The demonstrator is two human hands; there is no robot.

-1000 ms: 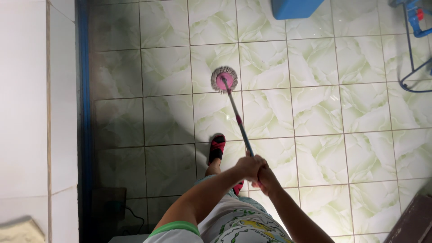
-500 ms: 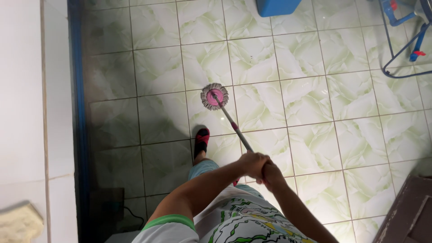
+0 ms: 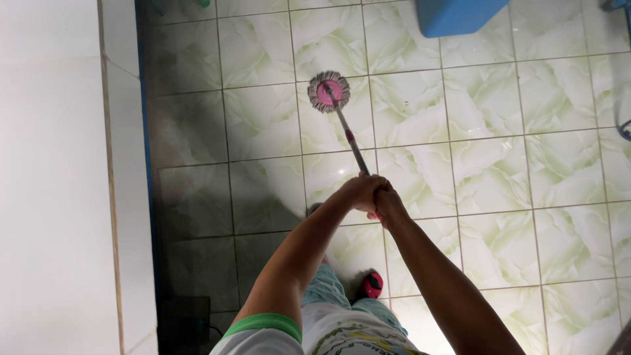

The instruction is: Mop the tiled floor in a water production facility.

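I look straight down at a pale green tiled floor (image 3: 499, 171). A round mop head (image 3: 328, 92), pink in the middle with a grey fringe, rests on a tile ahead of me. Its thin metal handle (image 3: 350, 143) runs back to my hands. My left hand (image 3: 358, 192) and my right hand (image 3: 389, 205) are clasped together around the handle's upper end, left just above right. Below my arms I see my patterned trousers and one foot in a red and black slipper (image 3: 373, 285).
A white tiled wall (image 3: 59, 197) with a blue strip at its base runs down the left. A blue plastic container (image 3: 457, 14) stands at the top edge. A thin frame or cable shows at the right edge (image 3: 623, 128).
The mop head has slid a little farther forward on the floor. My hands have stayed locked on the handle, and my forward foot has drawn back under me.
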